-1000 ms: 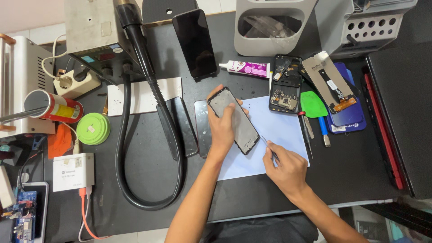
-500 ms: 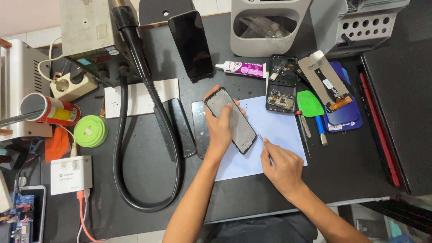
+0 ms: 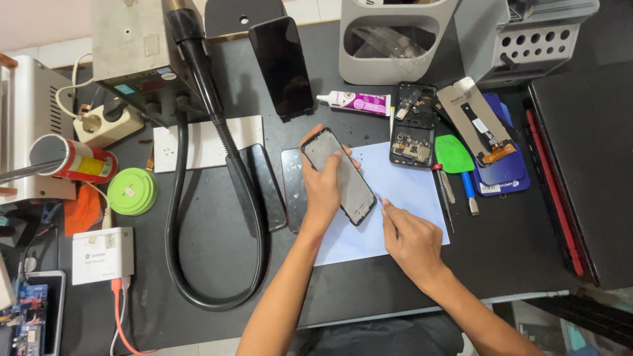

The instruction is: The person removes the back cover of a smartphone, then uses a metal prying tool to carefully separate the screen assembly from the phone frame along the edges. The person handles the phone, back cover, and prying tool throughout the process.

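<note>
Near the middle of the dark counter, on a pale blue sheet, the left hand grips a phone frame, fingers wrapped round its left edge and thumb on its face, holding it tilted above the sheet. The right hand has its fingers pressed together, pinching a thin metal tool whose tip touches the frame's near right corner.

As I judge it, the tip could slip off the narrow edge and scratch the frame or jab the left fingers, since the frame is held in the air rather than braced flat. A hard pry could also bend the thin frame.

Counted: one frame in hand, one black phone lying far, one opened phone body, one glue tube, one green pick, two screwdrivers to the right
</note>
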`<state>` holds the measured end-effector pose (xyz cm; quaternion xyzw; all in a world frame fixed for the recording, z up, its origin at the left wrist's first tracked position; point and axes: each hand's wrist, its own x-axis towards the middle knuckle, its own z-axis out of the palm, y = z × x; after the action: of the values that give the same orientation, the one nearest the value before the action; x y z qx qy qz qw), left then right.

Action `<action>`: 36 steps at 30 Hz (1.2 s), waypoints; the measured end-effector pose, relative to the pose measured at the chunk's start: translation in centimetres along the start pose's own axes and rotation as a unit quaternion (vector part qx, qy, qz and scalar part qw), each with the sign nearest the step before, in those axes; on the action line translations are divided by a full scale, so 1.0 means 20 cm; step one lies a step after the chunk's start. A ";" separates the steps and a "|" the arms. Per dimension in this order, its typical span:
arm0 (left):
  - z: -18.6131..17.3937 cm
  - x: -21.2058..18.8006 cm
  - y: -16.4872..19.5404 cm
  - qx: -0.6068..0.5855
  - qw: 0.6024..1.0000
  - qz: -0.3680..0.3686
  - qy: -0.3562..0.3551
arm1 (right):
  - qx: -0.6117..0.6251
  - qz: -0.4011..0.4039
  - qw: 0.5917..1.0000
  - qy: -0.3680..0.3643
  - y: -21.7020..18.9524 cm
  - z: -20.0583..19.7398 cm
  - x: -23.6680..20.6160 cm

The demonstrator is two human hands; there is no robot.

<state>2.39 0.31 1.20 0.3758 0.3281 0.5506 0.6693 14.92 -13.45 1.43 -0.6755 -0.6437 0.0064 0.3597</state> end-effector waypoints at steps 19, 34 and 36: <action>0.00 0.01 0.00 0.006 1.000 -0.011 0.013 | 0.017 -0.028 0.999 -0.002 0.02 0.00 0.02; 0.00 0.01 -0.02 -0.004 1.000 -0.006 0.009 | 0.021 -0.019 1.000 -0.001 0.02 -0.01 0.02; 0.00 0.01 -0.02 -0.006 1.000 -0.007 0.014 | 0.027 -0.036 0.999 0.010 0.03 -0.01 0.02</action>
<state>2.67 0.53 0.93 0.3615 0.3368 0.5531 0.6708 15.57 -13.16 1.59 -0.6419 -0.6633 0.0040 0.3846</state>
